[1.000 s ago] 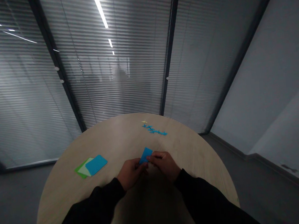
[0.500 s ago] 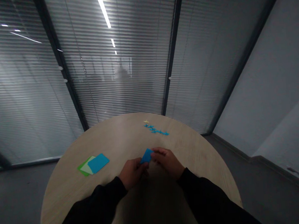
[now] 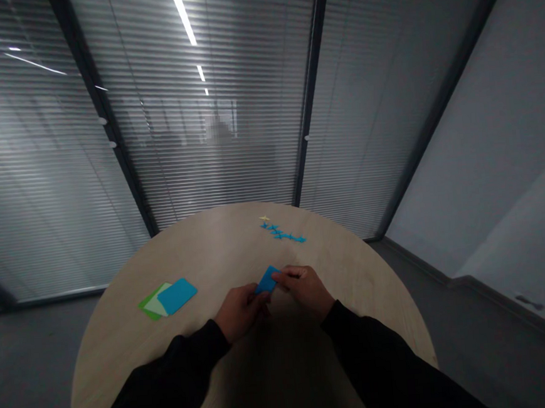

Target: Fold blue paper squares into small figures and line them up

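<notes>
A small blue piece of paper [image 3: 266,280] is held between my two hands above the near middle of the table. My left hand [image 3: 239,311] pinches its lower left part between thumb and fingers. At its right edge, my right hand [image 3: 305,289] is closed on it with thumb and forefinger. Whether the paper has folds in it is too dark to tell. Beyond my hands lies a row of several small blue folded paper shapes [image 3: 283,235], with a single yellow one [image 3: 264,218] at its far end.
To the left on the round wooden table [image 3: 220,252] lies an overlapping pile of paper sheets: blue [image 3: 178,295] on top, pale green [image 3: 155,305] and bright green [image 3: 145,309] beneath. Glass panels with blinds [image 3: 223,176] stand behind the table, and a white wall [image 3: 476,150] is at the right.
The view has shifted slightly. Both hands keep their hold on the blue paper, and my right thumb and fingers have moved a little along its edge.
</notes>
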The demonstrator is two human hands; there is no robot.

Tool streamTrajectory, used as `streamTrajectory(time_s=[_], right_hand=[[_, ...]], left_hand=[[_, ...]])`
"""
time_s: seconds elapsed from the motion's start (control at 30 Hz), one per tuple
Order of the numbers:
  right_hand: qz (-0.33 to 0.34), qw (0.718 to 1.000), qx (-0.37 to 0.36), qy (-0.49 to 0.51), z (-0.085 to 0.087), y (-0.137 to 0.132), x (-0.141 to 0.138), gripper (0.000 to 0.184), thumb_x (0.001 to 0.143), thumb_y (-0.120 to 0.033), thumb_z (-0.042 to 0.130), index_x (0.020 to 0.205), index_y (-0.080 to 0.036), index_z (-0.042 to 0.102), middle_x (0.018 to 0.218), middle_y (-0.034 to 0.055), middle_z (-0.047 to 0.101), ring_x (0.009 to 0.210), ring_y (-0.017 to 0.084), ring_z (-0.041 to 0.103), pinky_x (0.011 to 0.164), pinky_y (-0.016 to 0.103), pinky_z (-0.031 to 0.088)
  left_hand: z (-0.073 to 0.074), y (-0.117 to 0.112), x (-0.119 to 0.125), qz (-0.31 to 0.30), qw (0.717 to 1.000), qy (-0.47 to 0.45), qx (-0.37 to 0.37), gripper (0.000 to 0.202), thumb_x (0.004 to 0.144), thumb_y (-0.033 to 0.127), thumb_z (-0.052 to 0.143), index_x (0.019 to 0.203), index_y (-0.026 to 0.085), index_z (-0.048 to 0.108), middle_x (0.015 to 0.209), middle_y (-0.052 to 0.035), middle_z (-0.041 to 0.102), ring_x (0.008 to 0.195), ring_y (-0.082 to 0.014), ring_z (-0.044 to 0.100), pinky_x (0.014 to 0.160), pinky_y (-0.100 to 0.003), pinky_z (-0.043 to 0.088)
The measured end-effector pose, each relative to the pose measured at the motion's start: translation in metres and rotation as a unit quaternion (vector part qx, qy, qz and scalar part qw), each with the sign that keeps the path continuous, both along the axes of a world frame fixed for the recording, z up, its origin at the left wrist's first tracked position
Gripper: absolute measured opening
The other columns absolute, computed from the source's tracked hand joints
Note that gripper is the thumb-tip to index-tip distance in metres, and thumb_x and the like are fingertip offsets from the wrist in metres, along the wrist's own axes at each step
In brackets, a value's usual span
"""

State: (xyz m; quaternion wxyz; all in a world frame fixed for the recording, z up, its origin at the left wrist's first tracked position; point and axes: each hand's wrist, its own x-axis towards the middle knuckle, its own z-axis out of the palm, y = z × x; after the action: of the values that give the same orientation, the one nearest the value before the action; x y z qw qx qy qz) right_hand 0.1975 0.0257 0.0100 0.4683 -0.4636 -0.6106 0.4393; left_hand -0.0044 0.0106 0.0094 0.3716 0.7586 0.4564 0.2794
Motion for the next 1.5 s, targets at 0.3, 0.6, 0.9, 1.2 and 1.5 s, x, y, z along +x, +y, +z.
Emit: streamTrajectory(time_s=[0.3,0.6,0.9,1.2,1.5], right_hand=[[0.005,0.997,0.076,0.008,-0.002,0.004,0.004,0.038,0.073,-0.039,0.080,0.104,-0.020,0.072,0.095,0.0062,0.071,0.090,0.021,0.066,0.082,0.034,0.053],[0.034,0.996,0.074,0.027,0.003,-0.001,0.004,0.032,0.077,-0.034,0.077,0.106,-0.021,0.071,0.098,0.0062,0.071,0.094,0.020,0.067,0.083,0.034,0.053],[0.061,0.995,0.059,0.050,0.001,-0.004,0.000,0.023,0.084,-0.039,0.068,0.096,-0.019,0.069,0.075,0.0016,0.066,0.065,0.014,0.059,0.065,0.029,0.049],[-0.054,0.990,0.121,-0.057,-0.002,-0.014,-0.022,0.037,0.075,-0.037,0.077,0.102,-0.020,0.059,0.097,0.0046,0.061,0.077,0.017,0.058,0.062,0.026,0.048],[-0.030,0.984,0.168,-0.048,0.003,-0.011,-0.011,0.016,0.089,-0.022,0.054,0.103,-0.020,0.061,0.087,0.0035,0.065,0.071,0.016,0.061,0.064,0.028,0.047]], left_hand=[[0.000,-0.002,0.002,-0.015,1.000,-0.006,0.007,0.043,0.091,0.055,0.050,0.085,0.016,0.068,0.073,-0.0047,0.069,0.066,-0.0184,0.059,0.060,-0.027,0.041],[-0.006,0.012,-0.006,-0.013,0.987,-0.153,-0.047,0.047,0.093,0.058,0.047,0.087,0.016,0.066,0.076,-0.0029,0.066,0.072,-0.0175,0.058,0.071,-0.029,0.046],[-0.009,0.010,-0.003,0.000,0.989,-0.142,-0.041,0.040,0.090,0.051,0.053,0.090,0.015,0.069,0.080,-0.0065,0.072,0.073,-0.0188,0.063,0.070,-0.030,0.047],[-0.003,0.005,0.002,0.126,0.980,-0.148,0.046,0.032,0.083,0.048,0.064,0.079,0.017,0.068,0.071,-0.0043,0.070,0.063,-0.0180,0.061,0.059,-0.028,0.044],[-0.005,0.008,0.003,0.111,0.936,-0.323,-0.083,0.039,0.076,0.053,0.073,0.088,0.018,0.061,0.064,0.0008,0.067,0.057,-0.0151,0.064,0.059,-0.027,0.051]])
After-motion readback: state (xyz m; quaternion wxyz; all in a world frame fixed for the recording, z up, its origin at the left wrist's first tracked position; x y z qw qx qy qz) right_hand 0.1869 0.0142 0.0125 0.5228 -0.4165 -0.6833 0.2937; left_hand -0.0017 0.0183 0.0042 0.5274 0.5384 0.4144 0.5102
